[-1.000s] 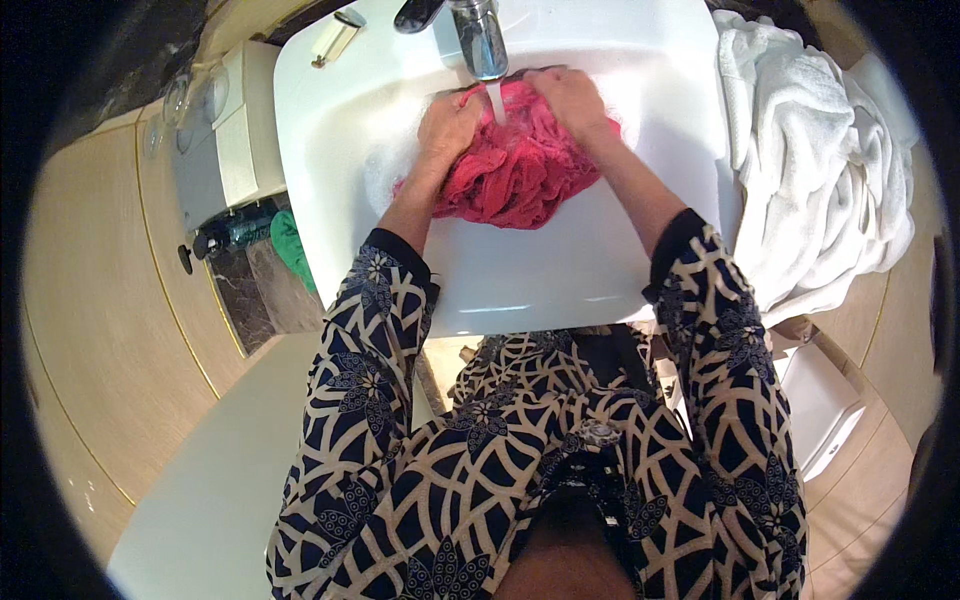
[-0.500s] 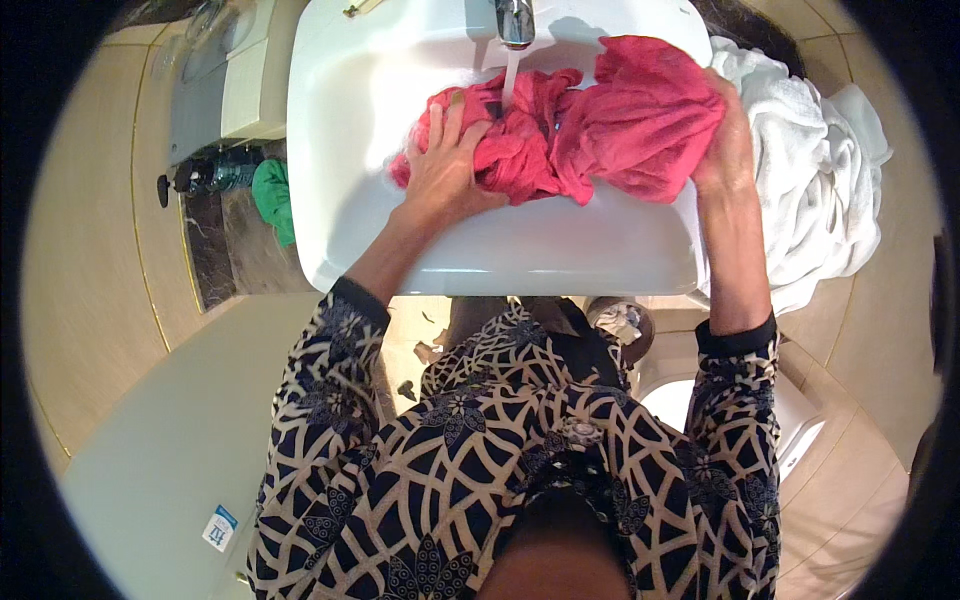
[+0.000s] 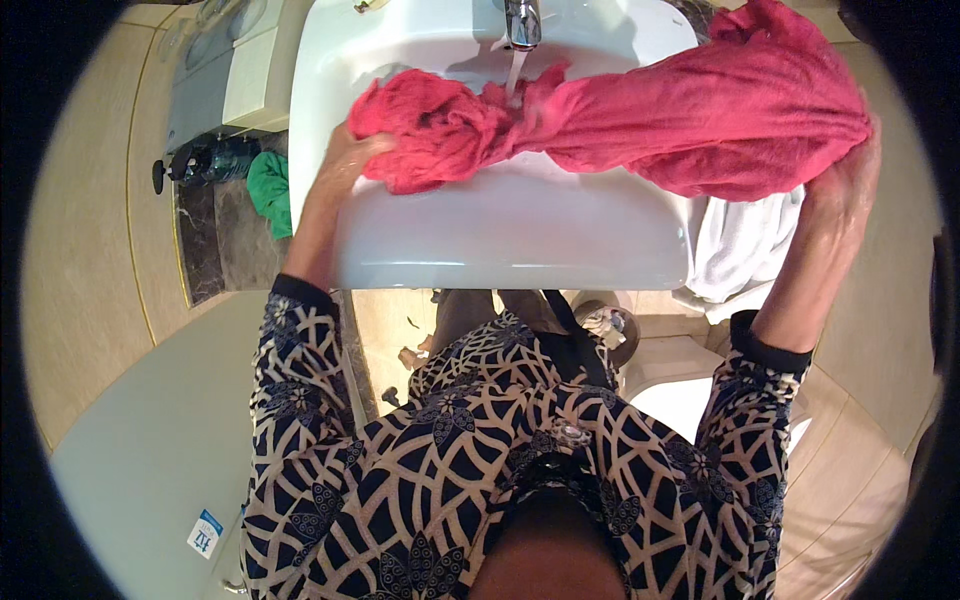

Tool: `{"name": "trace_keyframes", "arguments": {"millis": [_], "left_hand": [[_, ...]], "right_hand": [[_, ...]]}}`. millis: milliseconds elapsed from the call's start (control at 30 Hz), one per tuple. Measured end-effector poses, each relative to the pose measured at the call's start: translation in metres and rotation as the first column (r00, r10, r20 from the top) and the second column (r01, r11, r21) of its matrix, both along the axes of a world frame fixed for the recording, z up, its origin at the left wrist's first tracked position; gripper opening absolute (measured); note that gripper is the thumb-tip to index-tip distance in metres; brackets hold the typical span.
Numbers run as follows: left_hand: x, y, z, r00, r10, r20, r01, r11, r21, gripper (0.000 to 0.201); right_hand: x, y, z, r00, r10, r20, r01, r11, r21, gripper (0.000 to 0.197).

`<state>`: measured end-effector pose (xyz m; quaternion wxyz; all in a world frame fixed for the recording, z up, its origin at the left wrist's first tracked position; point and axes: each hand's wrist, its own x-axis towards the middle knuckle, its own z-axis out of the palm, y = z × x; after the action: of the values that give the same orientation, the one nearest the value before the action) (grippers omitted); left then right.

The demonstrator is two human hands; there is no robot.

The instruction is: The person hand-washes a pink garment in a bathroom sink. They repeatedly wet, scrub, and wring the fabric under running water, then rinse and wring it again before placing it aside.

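A red cloth garment [image 3: 640, 120] stretches sideways across the white sink [image 3: 500, 235] and out past its right rim. Water runs from the metal tap [image 3: 522, 25] onto its bunched middle. My left hand [image 3: 350, 155] grips the crumpled left end inside the basin, its fingers partly behind the fabric. At the other end, beyond the sink, my right hand [image 3: 848, 170] is closed on the gathered cloth, with most fingers hidden. What kind of garment it is cannot be made out.
White towelling [image 3: 745, 240] hangs beside the sink on the right, partly covered by the red cloth. A green cloth [image 3: 268, 190] lies on the left counter near dark bottles [image 3: 225, 160]. Below are a bin [image 3: 610, 330] and a toilet [image 3: 670, 400].
My right hand has moved right and outward, pulling the red cloth long past the sink's edge. My left hand has shifted left to the cloth's end.
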<state>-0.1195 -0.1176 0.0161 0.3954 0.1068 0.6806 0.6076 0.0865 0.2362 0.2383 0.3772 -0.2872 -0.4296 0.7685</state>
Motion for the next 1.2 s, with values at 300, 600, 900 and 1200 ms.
{"name": "trace_keyframes", "arguments": {"millis": [300,600,900,1200], "left_hand": [[0.016,-0.014,0.02,0.987,0.158,0.041,-0.158,0.987,0.007,0.053],[0.028,-0.027,0.048,0.92,0.314,0.236,-0.363,0.908,0.208,0.041],[0.017,-0.041,0.098,0.896,0.399,0.193,-0.442,0.84,0.314,0.05],[0.012,-0.046,0.098,0.893,0.443,0.083,-0.446,0.844,0.297,0.048]], "right_hand": [[-0.061,-0.007,0.035,0.99,-0.14,0.019,0.133,0.969,0.209,0.021],[-0.05,0.06,-0.123,0.688,-0.152,0.709,-0.486,0.63,0.606,0.034],[-0.036,-0.126,-0.234,0.521,-0.028,0.853,-0.853,0.013,0.522,0.043],[-0.014,-0.101,-0.238,0.337,0.044,0.941,-0.942,0.018,0.336,0.02]]}}
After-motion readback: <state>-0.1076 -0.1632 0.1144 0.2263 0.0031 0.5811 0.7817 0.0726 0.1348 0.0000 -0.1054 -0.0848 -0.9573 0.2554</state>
